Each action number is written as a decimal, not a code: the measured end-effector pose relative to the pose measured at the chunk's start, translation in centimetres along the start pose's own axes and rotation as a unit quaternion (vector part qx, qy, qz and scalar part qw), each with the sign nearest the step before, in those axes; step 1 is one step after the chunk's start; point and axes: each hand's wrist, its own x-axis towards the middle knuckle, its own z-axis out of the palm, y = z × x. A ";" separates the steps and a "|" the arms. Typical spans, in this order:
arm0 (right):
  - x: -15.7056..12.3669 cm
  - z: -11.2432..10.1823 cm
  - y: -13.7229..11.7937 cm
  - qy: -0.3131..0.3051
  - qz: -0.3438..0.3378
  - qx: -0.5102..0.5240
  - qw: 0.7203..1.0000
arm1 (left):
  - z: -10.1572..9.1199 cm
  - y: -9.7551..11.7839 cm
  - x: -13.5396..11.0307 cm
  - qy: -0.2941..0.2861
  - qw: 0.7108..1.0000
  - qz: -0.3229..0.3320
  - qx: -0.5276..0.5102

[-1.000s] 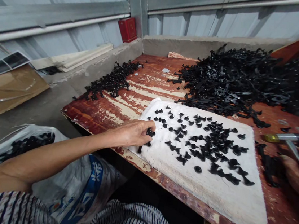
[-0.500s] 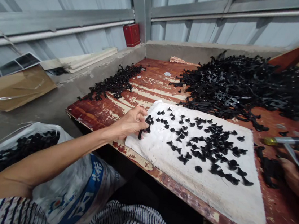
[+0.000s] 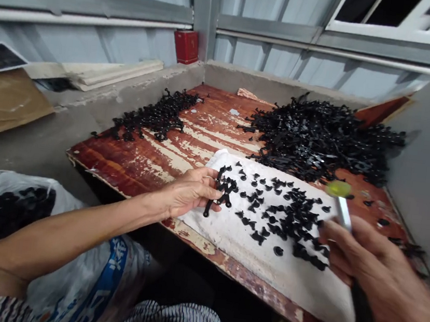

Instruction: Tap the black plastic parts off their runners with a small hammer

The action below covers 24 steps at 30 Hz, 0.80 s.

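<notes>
- The left hand (image 3: 185,191) pinches a small bunch of black strips (image 3: 209,206) between thumb and fingers; one strip sticks out below the fingertips, its round end pointing toward the person.
- The bunch sits at the left edge of the white cloth (image 3: 236,242); whether it touches the cloth I cannot tell.
- The right hand (image 3: 377,270) has its fingers wrapped around a hammer (image 3: 344,213), whose yellow-tipped head stands just beyond those fingers and whose black handle runs back under the palm; the hand is somewhat blurred.
- Small black studs (image 3: 297,213) lie scattered on the cloth between the two hands, sparse near the left fingers and crowded together close to the right ones.
- Beyond the right fingers, at the back of the counter (image 3: 115,169), a big heap of black pieces (image 3: 308,136) is piled up.
- A smaller heap (image 3: 154,114) lies beyond the left fingers and to their left, well apart from them.
- Farther beyond the left fingers, a red box (image 3: 186,47) stands on the ledge in the corner.
- To the left of the left fingers and lower, beside the counter, a white sack (image 3: 71,279) with a blue band holds more dark pieces, partly hidden by the forearm.
</notes>
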 end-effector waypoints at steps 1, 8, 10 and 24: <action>-0.2 2.2 -1.5 -0.042 0.025 0.042 0.998 | 0.4 -0.1 0.0 -0.013 1.000 -0.007 -0.002; 1.8 10.5 -4.6 -0.187 -0.012 0.104 0.977 | 0.8 -0.7 -0.7 -0.070 0.997 -0.017 -0.015; 2.2 11.3 -4.6 -0.200 -0.024 0.108 0.974 | 0.1 -1.0 -0.8 -0.069 0.997 -0.023 -0.026; 4.2 13.1 -4.7 -0.200 -0.049 0.085 0.975 | -2.0 -0.6 1.3 -0.022 0.996 -0.091 0.003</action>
